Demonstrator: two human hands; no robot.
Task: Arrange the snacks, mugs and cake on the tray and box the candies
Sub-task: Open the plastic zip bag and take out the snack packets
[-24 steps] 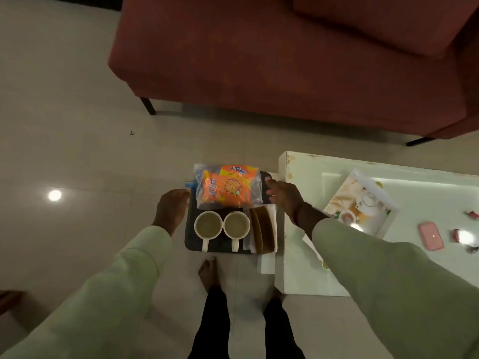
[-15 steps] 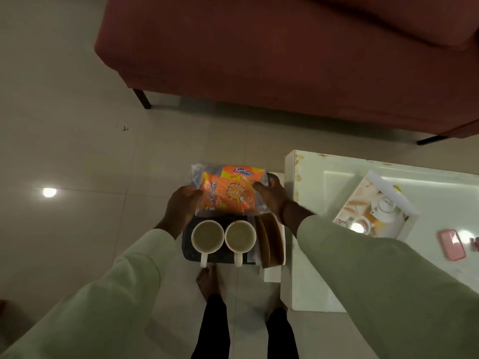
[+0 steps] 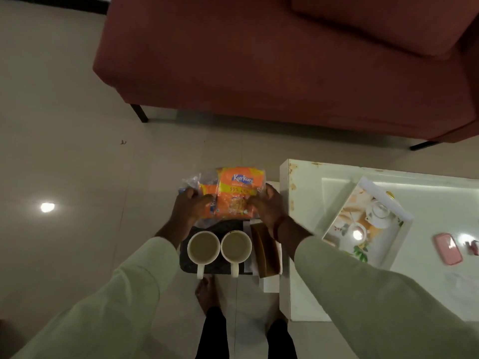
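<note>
Presently both hands, left [image 3: 188,207] and right [image 3: 267,206], clasp the crinkly orange snack packets [image 3: 233,194] at the far end of the dark speckled tray [image 3: 185,257], behind two round white mugs [image 3: 203,247] and a brown cake slab [image 3: 265,248].
</note>
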